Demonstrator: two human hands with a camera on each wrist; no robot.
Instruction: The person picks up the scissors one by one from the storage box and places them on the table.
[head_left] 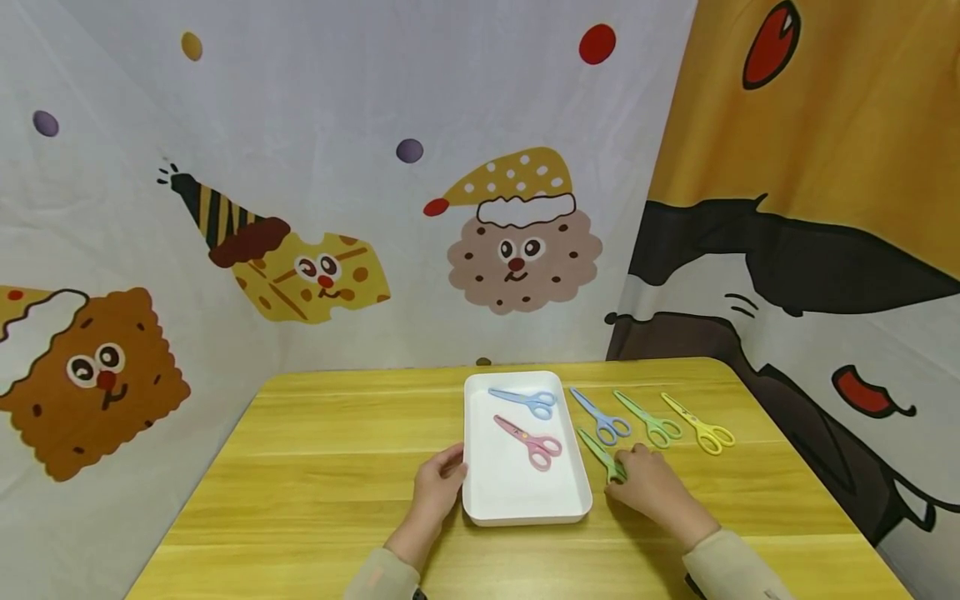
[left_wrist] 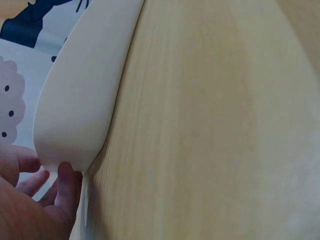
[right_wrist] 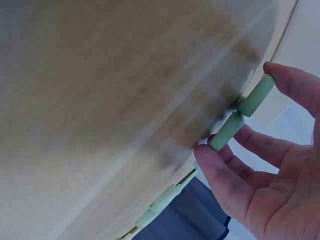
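Note:
A white tray (head_left: 480, 500) stands on the table, holding light blue scissors (head_left: 536, 405) and pink scissors (head_left: 540, 450). My left hand (head_left: 437, 483) touches the outside of its left wall; in the left wrist view the fingertips (left_wrist: 65, 172) meet the pale wall (left_wrist: 80, 100). Right of the tray, my right hand (head_left: 648, 479) pinches green scissors (head_left: 597, 450) by the handles. The right wrist view shows both green handle loops (right_wrist: 257, 95) edge-on between thumb and fingers, close over the table. The hand partly hides these scissors in the head view.
Blue scissors (head_left: 600, 417), another green pair (head_left: 648, 419) and yellow scissors (head_left: 699, 425) lie in a row beyond my right hand. The yellow wooden table (head_left: 322, 467) ends at a printed cloth backdrop (head_left: 337, 108).

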